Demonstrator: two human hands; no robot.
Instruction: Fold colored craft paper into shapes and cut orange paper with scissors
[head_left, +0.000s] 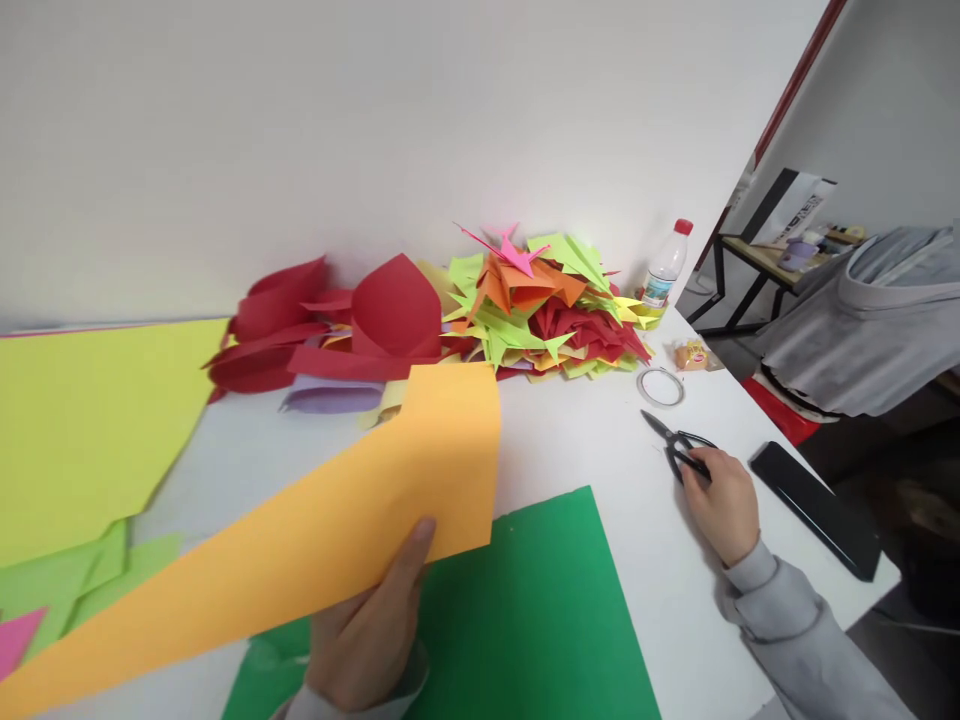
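Note:
My left hand [373, 625] grips an orange-yellow sheet of paper [360, 500] by its lower edge, thumb on the near face. The sheet is held up, wide at its right end and stretching away to the lower left. Below it a green sheet [540, 610] lies flat on the white table [555, 440]. Over at the right, my right hand [724, 505] has its fingers around the handles of black scissors [673, 440]. Their blades point to the upper left, near a roll of tape [661, 386]. Part of the handles is hidden by the fingers.
Folded paper pieces [525, 300] are heaped against the wall, beside curled red paper shapes [397, 305]. Yellow-green sheets [90, 430] lie at left. A bottle [666, 268], a wrapped snack [691, 355] and a black case [814, 510] stand or lie near the right edge.

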